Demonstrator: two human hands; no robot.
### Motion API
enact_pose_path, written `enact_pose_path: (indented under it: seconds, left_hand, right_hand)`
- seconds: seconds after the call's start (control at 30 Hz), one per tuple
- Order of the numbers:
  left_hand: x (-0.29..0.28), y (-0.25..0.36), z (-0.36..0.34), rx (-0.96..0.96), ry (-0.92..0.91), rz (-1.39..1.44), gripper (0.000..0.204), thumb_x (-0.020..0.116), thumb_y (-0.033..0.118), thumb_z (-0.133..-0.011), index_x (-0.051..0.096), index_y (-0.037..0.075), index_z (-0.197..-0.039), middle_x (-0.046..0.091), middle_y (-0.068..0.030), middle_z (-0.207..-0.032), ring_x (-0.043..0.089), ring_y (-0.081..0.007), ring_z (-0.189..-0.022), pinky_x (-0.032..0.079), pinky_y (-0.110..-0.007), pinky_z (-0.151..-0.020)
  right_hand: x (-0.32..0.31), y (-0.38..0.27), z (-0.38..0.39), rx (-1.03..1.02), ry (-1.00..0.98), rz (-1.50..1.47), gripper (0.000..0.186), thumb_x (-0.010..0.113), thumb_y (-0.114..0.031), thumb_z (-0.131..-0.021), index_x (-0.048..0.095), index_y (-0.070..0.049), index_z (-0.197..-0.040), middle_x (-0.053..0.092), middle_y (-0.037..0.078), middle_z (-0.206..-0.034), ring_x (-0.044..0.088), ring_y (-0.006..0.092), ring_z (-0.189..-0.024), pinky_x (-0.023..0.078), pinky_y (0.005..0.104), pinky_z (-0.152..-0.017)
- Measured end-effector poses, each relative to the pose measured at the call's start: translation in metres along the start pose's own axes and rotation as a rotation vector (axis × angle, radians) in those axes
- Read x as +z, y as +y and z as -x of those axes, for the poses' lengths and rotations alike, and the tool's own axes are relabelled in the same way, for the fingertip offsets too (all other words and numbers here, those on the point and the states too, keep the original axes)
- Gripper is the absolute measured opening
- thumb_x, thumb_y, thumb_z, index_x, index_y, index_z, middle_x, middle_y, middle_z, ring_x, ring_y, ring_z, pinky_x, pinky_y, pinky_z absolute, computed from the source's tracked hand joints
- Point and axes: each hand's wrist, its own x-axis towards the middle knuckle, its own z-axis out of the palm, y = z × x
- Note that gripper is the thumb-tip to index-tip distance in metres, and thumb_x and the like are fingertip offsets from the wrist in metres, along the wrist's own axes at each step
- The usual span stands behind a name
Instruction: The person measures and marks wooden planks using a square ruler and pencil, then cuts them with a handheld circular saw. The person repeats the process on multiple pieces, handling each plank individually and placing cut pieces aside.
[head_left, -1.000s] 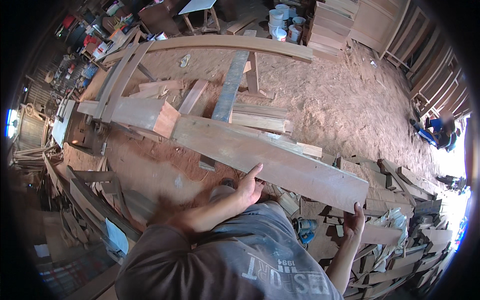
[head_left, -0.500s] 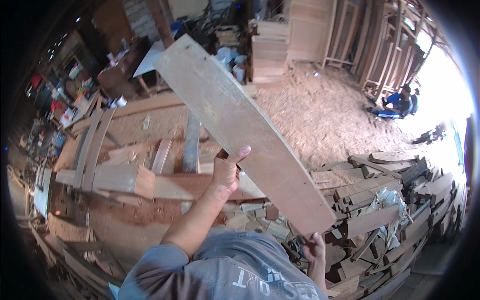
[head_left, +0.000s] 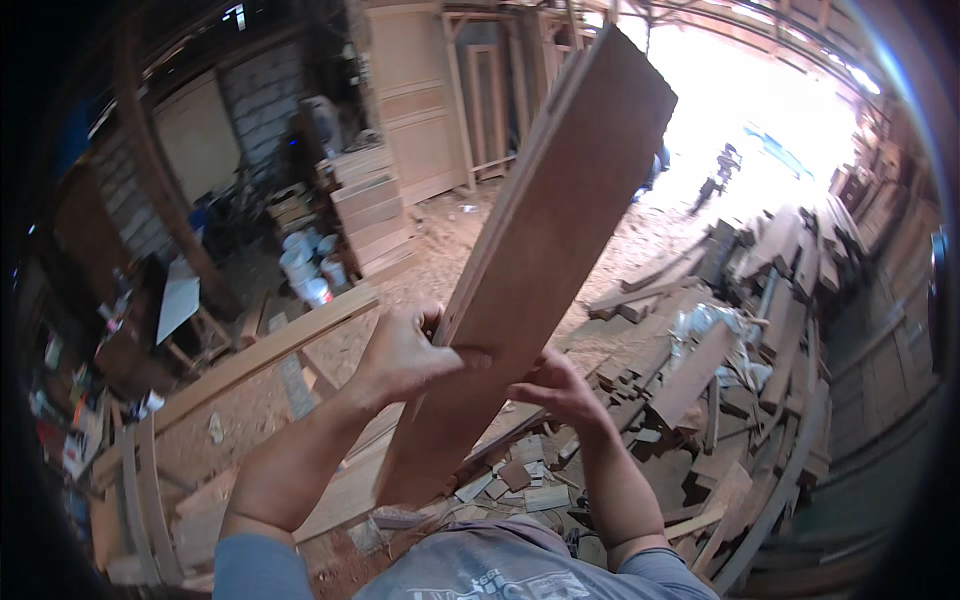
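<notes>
A long, flat wooden board (head_left: 550, 220) is held up in front of my body, tilted so its far end leans up and to the right. My left hand (head_left: 405, 355) grips its left edge, the thumb lying across the face and the fingers mostly hidden behind. On the opposite edge, my right hand (head_left: 560, 390) grasps the lower half, with its thumb on the near face and the other fingers out of sight behind the wood. The board's near end hangs just in front of my shirt.
Stacked timber offcuts (head_left: 700, 370) pile up at the right. Beyond my left arm runs a long wooden beam (head_left: 260, 350). White buckets (head_left: 305, 265) stand near stacked planks (head_left: 375, 210) at the back. Small wood scraps (head_left: 515, 480) lie on the ground before me.
The board has swung from leaning left to leaning right. My right hand has come up from its near corner to its right edge. The view has turned to the right.
</notes>
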Motion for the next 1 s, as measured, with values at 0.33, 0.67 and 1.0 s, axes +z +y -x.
enact_pose_path:
  seconds: [0.33,0.67,1.0]
  left_hand:
    - [0.021,-0.047,-0.022,-0.113,-0.358,-0.157,0.047,0.097,0.031,-0.073,0.084,-0.001,-0.103,0.080,-0.0088,-0.086,0.072,-0.0126,-0.075,0.058,-0.032,-0.069]
    - [0.030,-0.168,0.010,-0.352,-0.357,-0.313,0.097,0.096,0.064,-0.073,0.069,-0.004,-0.137,0.076,-0.0260,-0.127,0.074,-0.0294,-0.117,0.058,-0.041,-0.100]
    - [0.028,-0.252,0.122,-0.598,-0.080,-0.767,0.089,0.068,0.083,-0.090,0.079,-0.002,-0.116,0.079,-0.0291,-0.112,0.075,-0.0445,-0.113,0.057,-0.052,-0.099]
  right_hand:
    - [0.045,0.124,0.062,-0.138,0.350,-0.357,0.066,0.083,-0.003,-0.094,0.053,-0.002,-0.153,0.065,0.009,-0.145,0.064,0.0226,-0.132,0.055,0.0402,-0.110]
    - [0.082,0.168,0.075,0.144,0.748,-0.562,0.050,0.081,-0.012,-0.096,0.054,-0.010,-0.138,0.067,0.004,-0.120,0.068,0.0151,-0.099,0.057,0.0328,-0.079]
    - [0.084,0.254,0.097,0.434,0.807,-0.674,0.073,0.083,-0.019,-0.097,0.040,-0.014,-0.156,0.058,0.009,-0.141,0.061,0.0279,-0.127,0.050,0.0537,-0.106]
